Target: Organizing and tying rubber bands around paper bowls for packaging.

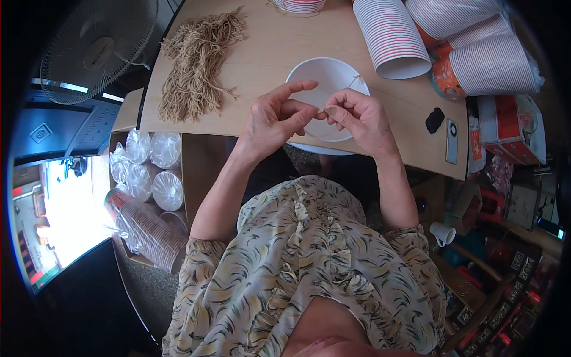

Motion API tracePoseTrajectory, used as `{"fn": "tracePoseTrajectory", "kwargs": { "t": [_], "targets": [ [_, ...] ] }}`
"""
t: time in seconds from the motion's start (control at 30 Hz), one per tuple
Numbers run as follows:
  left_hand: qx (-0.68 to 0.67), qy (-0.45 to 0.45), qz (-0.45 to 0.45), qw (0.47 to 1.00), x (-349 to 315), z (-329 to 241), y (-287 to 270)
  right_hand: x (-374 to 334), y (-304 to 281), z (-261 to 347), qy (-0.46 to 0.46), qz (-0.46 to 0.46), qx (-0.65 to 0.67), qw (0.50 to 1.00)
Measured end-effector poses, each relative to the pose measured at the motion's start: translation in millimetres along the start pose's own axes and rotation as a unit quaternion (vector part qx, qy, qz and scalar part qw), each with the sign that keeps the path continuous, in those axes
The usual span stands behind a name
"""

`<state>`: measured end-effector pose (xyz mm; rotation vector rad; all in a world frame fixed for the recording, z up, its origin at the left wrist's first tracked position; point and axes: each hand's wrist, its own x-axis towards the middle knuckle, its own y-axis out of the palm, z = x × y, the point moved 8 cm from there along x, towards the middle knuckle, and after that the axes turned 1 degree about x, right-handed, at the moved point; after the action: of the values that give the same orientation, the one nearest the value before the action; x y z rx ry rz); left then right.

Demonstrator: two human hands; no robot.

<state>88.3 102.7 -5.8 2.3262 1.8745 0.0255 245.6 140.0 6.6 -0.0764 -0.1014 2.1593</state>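
A white paper bucket (318, 71) lies at the table's near edge with its wide mouth toward me. Over that mouth my left hand (269, 122) and my right hand (367, 122) meet fingertip to fingertip. Between them is a small tan bit of string (322, 111), pinched from both sides. My left index finger stretches out above the pinch, while the right fingers curl in. A thin strand shows at the bucket's rim near my right knuckles. Most of the string is hidden by my fingers.
A heap of tan strings (199, 65) covers the table's left part. Stacked paper buckets (392, 38) and plastic-wrapped stacks (488, 68) stand at the far right. A phone (452, 143) and a black lump (435, 120) lie near the right edge. A box (185, 172) of wrapped cups sits below left.
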Motion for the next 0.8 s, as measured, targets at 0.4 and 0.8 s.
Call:
{"fn": "tracePoseTrajectory", "kwargs": {
  "t": [0.4,0.8],
  "targets": [
    [0.008,0.018,0.006,1.000,3.7,-1.2,2.2,1.3,-2.3,-3.0,0.003,-0.030,-0.014,0.999],
    [0.148,0.123,-0.046,0.980,2.1,-9.2,1.6,-15.4,-8.6,26.1,-0.046,-0.038,-0.149,0.987]
  ]
}}
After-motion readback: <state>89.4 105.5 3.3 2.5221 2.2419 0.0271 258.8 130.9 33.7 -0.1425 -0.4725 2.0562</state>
